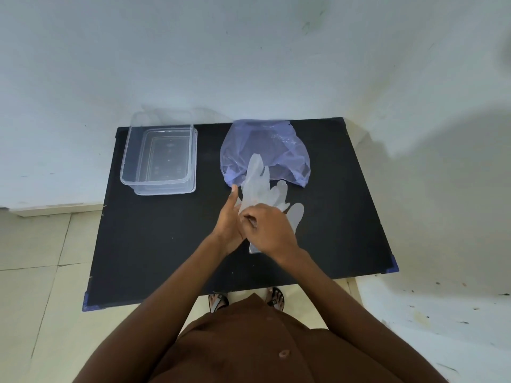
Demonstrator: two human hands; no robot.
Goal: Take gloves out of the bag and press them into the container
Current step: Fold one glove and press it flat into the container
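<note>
Translucent white gloves (258,186) lie on the black table (166,244), their fingers pointing toward the mouth of a thin blue plastic bag (265,150) at the back right. My left hand (231,219) and my right hand (269,229) meet over the gloves' cuff end. The right hand pinches the glove material and covers the cuff. The left hand grips the gloves from the left, thumb raised. A clear rectangular container (159,153) stands open at the back left, with nothing in it.
The container sits on what looks like its clear lid (166,190). A pale wall rises right behind the table. The table's near corners have blue caps (88,304). My sandalled feet (218,301) show on the tiled floor below the front edge.
</note>
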